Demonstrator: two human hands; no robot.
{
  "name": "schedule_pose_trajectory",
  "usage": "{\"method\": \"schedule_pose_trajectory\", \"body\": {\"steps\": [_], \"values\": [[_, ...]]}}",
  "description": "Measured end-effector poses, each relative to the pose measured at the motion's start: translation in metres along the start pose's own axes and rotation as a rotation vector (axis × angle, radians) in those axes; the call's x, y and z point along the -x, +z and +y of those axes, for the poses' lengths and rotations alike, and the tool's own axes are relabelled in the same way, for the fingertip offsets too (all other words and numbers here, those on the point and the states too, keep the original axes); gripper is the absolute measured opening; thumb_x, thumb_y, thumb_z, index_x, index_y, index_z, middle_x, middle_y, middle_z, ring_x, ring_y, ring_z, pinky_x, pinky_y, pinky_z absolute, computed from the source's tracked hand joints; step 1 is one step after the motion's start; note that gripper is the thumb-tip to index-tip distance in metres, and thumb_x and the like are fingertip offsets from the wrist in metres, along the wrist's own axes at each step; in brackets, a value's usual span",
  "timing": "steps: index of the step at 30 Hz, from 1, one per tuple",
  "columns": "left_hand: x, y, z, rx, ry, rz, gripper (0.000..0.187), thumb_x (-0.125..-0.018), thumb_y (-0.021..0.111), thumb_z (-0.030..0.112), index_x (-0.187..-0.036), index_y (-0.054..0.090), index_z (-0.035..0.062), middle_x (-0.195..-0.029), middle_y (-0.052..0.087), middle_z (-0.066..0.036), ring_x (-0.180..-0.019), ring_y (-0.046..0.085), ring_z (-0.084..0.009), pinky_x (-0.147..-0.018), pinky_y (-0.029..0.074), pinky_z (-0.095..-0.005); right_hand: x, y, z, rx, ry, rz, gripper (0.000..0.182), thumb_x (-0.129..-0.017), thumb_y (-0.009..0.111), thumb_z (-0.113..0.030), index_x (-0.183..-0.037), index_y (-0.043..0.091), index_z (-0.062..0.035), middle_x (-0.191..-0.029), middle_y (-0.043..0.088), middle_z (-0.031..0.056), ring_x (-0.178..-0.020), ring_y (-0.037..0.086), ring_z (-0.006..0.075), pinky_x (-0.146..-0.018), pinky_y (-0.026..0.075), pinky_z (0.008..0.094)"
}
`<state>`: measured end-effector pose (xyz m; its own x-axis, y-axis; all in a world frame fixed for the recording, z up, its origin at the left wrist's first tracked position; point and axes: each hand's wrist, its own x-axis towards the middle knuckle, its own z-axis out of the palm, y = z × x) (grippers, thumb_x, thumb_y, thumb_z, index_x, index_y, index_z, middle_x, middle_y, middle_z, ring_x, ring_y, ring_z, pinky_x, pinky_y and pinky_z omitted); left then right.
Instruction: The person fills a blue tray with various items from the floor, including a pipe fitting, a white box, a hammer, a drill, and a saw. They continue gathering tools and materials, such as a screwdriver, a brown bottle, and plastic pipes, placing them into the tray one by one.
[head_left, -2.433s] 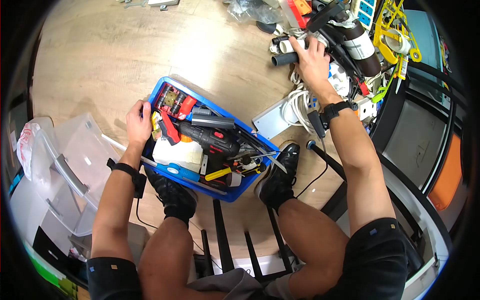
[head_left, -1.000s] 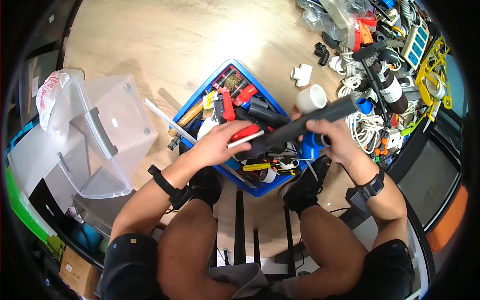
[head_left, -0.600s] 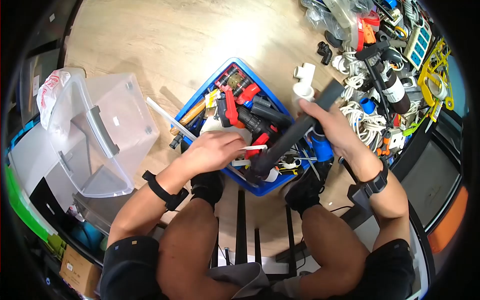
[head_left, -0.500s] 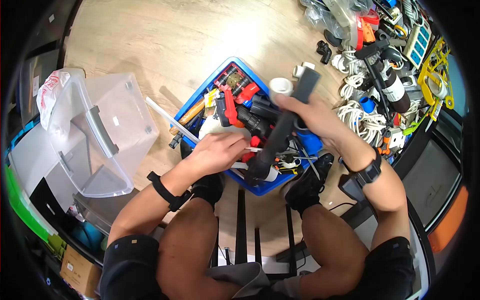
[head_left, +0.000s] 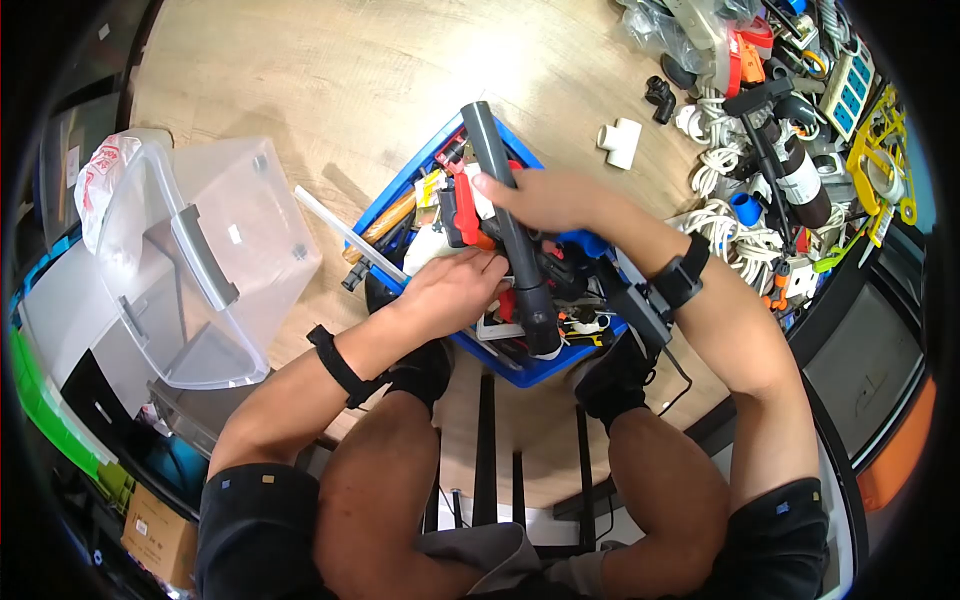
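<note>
My right hand (head_left: 548, 203), slightly blurred, is closed around the upper part of a long black pipe (head_left: 517, 245) with its thumb across it. The pipe slants over the blue basket (head_left: 525, 378), its thicker lower end near the front rim. A white piece (head_left: 481, 198) shows by the thumb tip. My left hand (head_left: 455, 290) has its fingers bent together inside the basket, left of the pipe; what they hold is hidden. A long white strip (head_left: 345, 232) runs over the basket's left rim to that hand. Red-and-black tools (head_left: 463, 210) and a wooden handle (head_left: 390, 222) lie in the basket.
A white tee fitting (head_left: 621, 144) and a black elbow fitting (head_left: 660, 98) lie on the floor. To the right are coiled white cables (head_left: 735, 245), a dark bottle (head_left: 797, 185) and a power strip (head_left: 851, 90). A clear plastic bin (head_left: 255, 220) stands left.
My right hand has moved left with the black pipe, whose top now leans left over the basket. The white tee fitting shows fully now. My left hand has shifted slightly right and up.
</note>
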<state>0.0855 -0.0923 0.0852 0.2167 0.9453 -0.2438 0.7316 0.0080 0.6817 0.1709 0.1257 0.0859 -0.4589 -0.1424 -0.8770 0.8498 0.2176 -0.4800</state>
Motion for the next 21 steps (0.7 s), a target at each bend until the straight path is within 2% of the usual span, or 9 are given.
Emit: {"method": "schedule_pose_trajectory", "body": {"steps": [2,4,8,9,10,12,14,16,21], "values": [[0.0,-0.001,0.0,0.018,-0.043,-0.023,0.02,-0.095,0.071,0.019,-0.102,0.062,0.0016,-0.099,0.071,-0.021,-0.094,0.072,-0.0383,-0.081,0.06,-0.0454,-0.003,0.02,0.011,0.189,0.003,0.171,0.084,-0.102,0.039,-0.074,-0.123,0.062,0.0038,-0.09,0.074,0.0174,-0.079,0.074,0.0281,-0.074,0.057,0.0404],[0.0,-0.006,0.002,0.039,-0.055,-0.016,0.02,-0.095,0.071,0.019,-0.101,0.062,0.0015,-0.098,0.071,-0.02,-0.093,0.072,-0.0381,-0.081,0.06,-0.0456,0.012,0.03,0.019,-0.199,-0.07,0.407,0.073,-0.108,0.04,-0.064,-0.121,0.064,0.0042,-0.086,0.07,0.0145,-0.077,0.07,0.025,-0.071,0.055,0.0401],[0.003,-0.013,0.005,0.101,-0.101,-0.025,0.021,-0.095,0.071,0.02,-0.1,0.063,0.001,-0.096,0.069,-0.019,-0.091,0.07,-0.039,-0.08,0.059,-0.0476,0.026,0.056,0.055,-0.812,-0.22,0.527,0.065,-0.111,0.038,-0.06,-0.124,0.056,0.0012,-0.079,0.055,0.0042,-0.068,0.061,0.018,-0.066,0.053,0.032],[0.005,-0.01,0.003,0.165,-0.107,-0.039,0.018,-0.094,0.071,0.016,-0.1,0.063,0.0008,-0.094,0.068,-0.018,-0.09,0.069,-0.0404,-0.078,0.057,-0.0496,0.037,0.063,0.061,-0.93,-0.198,0.463,0.052,-0.109,0.054,-0.052,-0.114,0.056,-0.0006,-0.077,0.051,0.0029,-0.072,0.059,0.0141,-0.068,0.05,0.0325],[0.008,-0.009,0.001,0.167,-0.103,-0.041,0.018,-0.094,0.071,0.016,-0.1,0.063,0.0008,-0.094,0.068,-0.018,-0.09,0.069,-0.0404,-0.078,0.057,-0.0496,0.046,0.072,0.07,-0.932,-0.196,0.467,0.052,-0.109,0.054,-0.052,-0.114,0.056,-0.0006,-0.077,0.051,0.0029,-0.072,0.059,0.0141,-0.068,0.05,0.0325],[0.011,-0.005,-0.002,0.38,-0.104,0.024,0.014,-0.093,0.071,0.011,-0.097,0.062,0.0004,-0.093,0.066,-0.019,-0.088,0.068,-0.0411,-0.076,0.055,-0.0482,0.065,0.094,0.09,-0.447,-0.455,0.586,0.035,-0.102,0.071,-0.029,-0.116,0.056,-0.0006,-0.084,0.052,0.0042,-0.08,0.06,0.0147,-0.074,0.05,0.0328],[0.015,-0.015,-0.004,0.418,-0.148,0.012,0.013,-0.093,0.071,0.009,-0.095,0.062,0.0003,-0.093,0.066,-0.019,-0.087,0.068,-0.0407,-0.074,0.054,-0.0468,0.083,0.104,0.104,-0.371,-0.581,0.425,0.039,-0.091,0.081,-0.01,-0.119,0.056,-0.0011,-0.096,0.053,0.0074,-0.089,0.061,0.0184,-0.078,0.051,0.0338],[0.018,-0.023,-0.006,0.45,-0.191,-0.005,0.012,-0.093,0.071,0.007,-0.093,0.061,0.0003,-0.093,0.066,-0.019,-0.085,0.068,-0.0402,-0.072,0.053,-0.0453,0.078,0.116,0.135,-0.063,-0.776,0.345,0.045,-0.088,0.085,-0.016,-0.12,0.057,-0.0016,-0.11,0.054,0.0146,-0.098,0.064,0.0295,-0.086,0.054,0.0389],[0.014,-0.028,-0.005,0.5,-0.28,-0.091,0.013,-0.096,0.069,0.01,-0.093,0.062,0.0001,-0.088,0.069,-0.018,-0.078,0.069,-0.038,-0.068,0.052,-0.0429,0.071,0.133,0.15,0.216,-0.853,0.481,0.056,-0.088,0.085,-0.032,-0.127,0.058,-0.0023,-0.115,0.059,0.0157,-0.102,0.065,0.0342,-0.089,0.055,0.0403]]}}
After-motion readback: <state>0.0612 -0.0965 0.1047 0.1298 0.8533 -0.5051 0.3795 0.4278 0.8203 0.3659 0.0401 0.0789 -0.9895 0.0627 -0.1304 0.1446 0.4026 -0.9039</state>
